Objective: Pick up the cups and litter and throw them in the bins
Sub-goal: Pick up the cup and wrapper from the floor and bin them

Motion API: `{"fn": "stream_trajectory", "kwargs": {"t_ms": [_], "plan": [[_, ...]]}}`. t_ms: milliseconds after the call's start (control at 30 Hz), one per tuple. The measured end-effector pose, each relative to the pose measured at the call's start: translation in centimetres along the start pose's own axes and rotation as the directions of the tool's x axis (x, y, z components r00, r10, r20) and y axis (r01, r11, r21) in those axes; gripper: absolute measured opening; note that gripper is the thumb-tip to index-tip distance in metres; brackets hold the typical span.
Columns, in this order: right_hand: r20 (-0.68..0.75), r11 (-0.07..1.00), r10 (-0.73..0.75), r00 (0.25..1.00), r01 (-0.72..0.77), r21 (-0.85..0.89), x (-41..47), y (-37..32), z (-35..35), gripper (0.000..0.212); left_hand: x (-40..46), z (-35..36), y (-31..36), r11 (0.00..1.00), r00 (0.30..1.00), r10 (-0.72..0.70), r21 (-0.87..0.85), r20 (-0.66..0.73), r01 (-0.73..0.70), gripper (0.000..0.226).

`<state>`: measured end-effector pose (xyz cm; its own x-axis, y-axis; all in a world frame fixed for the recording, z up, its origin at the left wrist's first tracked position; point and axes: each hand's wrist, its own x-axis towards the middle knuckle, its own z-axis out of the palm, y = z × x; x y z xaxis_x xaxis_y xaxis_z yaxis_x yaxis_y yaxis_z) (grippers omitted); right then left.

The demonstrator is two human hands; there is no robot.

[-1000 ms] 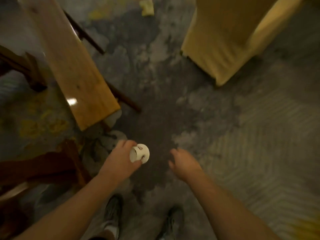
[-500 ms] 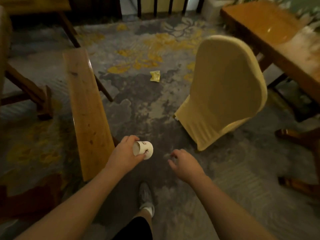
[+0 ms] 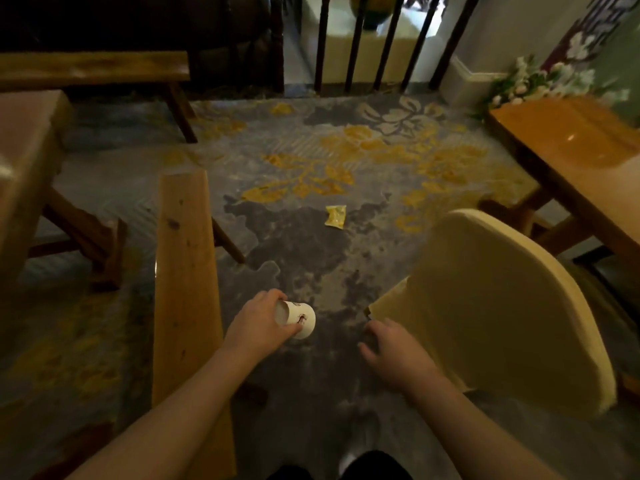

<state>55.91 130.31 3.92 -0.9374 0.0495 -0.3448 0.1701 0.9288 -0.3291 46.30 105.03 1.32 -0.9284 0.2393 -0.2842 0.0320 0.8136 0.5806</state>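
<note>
A white paper cup point(image 3: 296, 318) is gripped on its side in the left hand point(image 3: 258, 323), apparently so it can be carried to a bin; its contents cannot be told. The right hand point(image 3: 394, 353) is held loosely open and empty. A yellow wrapper point(image 3: 336, 216) is left on the carpet point(image 3: 304, 251) ahead, between bench point(image 3: 183, 271) and chair point(image 3: 485, 306). No bin is seen.

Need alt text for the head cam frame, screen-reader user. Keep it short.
A person's left hand holds a white paper cup on its side above a patterned carpet; the right hand is empty, fingers spread. A yellow wrapper lies on the carpet ahead, between a wooden bench and a cream chair.
</note>
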Motion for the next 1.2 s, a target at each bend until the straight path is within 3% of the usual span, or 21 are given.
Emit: {"fn": "stream_trajectory", "kwargs": {"t_ms": [500, 700, 933, 1200], "plan": [[0.251, 0.998, -0.02, 0.968, 0.035, -0.057, 30.9, 8.6, -8.5, 0.038, 23.9, -1.9, 7.5, 0.966, 0.964, -0.259, -0.032, -0.061, 0.257, 0.058], [0.259, 0.997, 0.009, 0.966, 0.011, -0.073, 41.5, 10.9, -11.8, 0.04, 34.4, -1.7, 9.3, 0.941, 0.942, -0.333, -0.072, -0.037, 0.329, 0.064], [0.318, 0.988, 0.145, 0.937, -0.119, -0.097, 54.2, 12.5, -12.1, 0.042, 49.8, 0.2, 8.0, 0.935, 0.937, -0.339, -0.082, 0.088, 0.346, 0.064], [0.264, 0.968, 0.248, 0.932, -0.247, -0.04, 70.3, 13.6, -9.2, 0.045, 67.2, 1.9, 3.7, 0.928, 0.916, -0.365, -0.006, 0.165, 0.371, 0.064]]}}
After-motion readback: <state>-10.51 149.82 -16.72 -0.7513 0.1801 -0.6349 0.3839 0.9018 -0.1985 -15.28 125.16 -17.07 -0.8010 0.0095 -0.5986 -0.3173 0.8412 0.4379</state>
